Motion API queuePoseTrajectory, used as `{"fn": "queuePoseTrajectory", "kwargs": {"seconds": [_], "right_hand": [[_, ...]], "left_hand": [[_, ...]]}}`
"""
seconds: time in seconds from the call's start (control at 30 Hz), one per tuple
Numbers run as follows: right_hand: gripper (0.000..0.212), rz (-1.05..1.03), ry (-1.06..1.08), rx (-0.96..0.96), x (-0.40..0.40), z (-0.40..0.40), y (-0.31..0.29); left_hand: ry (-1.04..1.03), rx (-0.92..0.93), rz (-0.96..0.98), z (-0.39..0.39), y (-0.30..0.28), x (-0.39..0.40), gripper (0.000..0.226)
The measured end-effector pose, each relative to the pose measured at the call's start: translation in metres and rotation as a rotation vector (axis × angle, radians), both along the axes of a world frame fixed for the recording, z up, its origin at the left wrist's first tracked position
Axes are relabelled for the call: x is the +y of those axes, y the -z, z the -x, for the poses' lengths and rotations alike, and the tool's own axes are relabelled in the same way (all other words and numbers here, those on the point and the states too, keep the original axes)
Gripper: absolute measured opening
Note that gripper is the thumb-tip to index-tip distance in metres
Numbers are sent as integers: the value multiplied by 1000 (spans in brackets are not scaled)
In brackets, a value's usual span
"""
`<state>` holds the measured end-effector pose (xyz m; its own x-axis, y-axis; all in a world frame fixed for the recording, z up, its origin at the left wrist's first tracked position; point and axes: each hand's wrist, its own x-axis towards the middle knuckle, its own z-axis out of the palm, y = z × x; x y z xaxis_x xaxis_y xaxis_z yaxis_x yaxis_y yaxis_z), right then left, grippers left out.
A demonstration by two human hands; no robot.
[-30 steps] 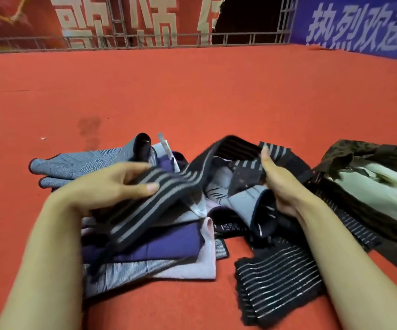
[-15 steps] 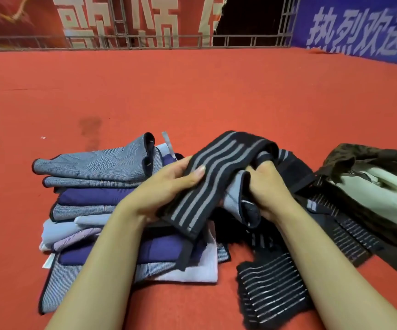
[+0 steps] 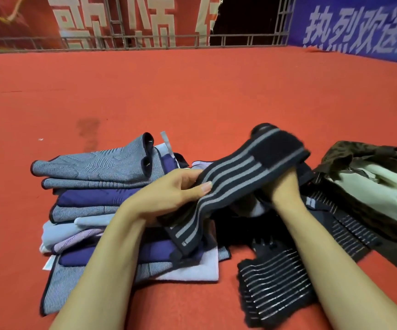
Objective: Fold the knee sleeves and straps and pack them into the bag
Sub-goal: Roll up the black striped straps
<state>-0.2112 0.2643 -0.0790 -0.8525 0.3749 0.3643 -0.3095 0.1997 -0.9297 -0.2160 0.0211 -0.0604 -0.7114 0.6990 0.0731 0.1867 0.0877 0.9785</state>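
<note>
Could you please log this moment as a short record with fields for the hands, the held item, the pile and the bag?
left hand: grips the striped strap, thumb on top
right hand: holds the strap's far end from beneath
striped strap: black with grey stripes, lifted above the pile
knee sleeves: grey, purple and lilac, stacked on the red carpet
bag: dark, open, at right

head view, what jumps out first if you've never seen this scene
Centre frame, the left hand and right hand hold up a black strap with grey stripes above a red carpet. To the left sits a stack of grey and purple knee sleeves; at the right edge, a dark bag lies open, showing a pale lining.
</note>
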Motion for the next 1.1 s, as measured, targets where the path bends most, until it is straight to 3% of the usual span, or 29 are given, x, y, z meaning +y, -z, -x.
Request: {"fn": "queuePoseTrajectory", "kwargs": {"seconds": [0.07,0.13,0.17,0.2,0.27,0.3,0.37,0.43,0.5,0.57,0.63,0.73,0.8,0.87,0.97,1.1], "right_hand": [[14,-49,57,-96,6,1,-4],[36,-1,48,-185,2,-2,-15],[45,-85,107,-180,-3,1,-16],[45,-166,111,-220,-7,7,-16],[26,-88,9,-357,-21,5,-18],[29,-120,-11,-348,-28,4,-13],[28,6,-81,-346,-37,0,-6],[13,347,-110,-376,-38,-3,-5],[17,553,-172,-408,-31,1,3],[28,418,-203,-455,-26,1,11],[35,317,-92,-490,-15,7,15],[27,424,79,-342,24,12,1],[27,441,182,-255,49,15,-12],[27,363,107,-196,51,14,-24],[33,297,-87,-259,32,16,-34],[36,557,-124,-195,44,18,-46]], "left_hand": [[-53,-1,-51,1,1,-1,25],[-123,24,-102,2,5,5,30],[-126,17,-125,1,6,10,31],[-117,-11,-149,0,7,17,30],[-108,-9,-166,-4,8,28,27],[-127,51,-154,-5,6,32,26],[-203,231,-89,-5,3,34,23],[-273,380,8,-3,3,39,20],[-348,480,101,-3,9,48,22],[-424,496,147,-4,17,55,26],[-407,449,190,-7,16,56,26],[-235,327,191,-15,4,49,26],[-270,341,139,-13,-6,39,25],[-377,377,105,-5,-13,27,24],[-453,468,144,5,-20,7,22],[-491,546,179,7,-38,-25,19]]}}
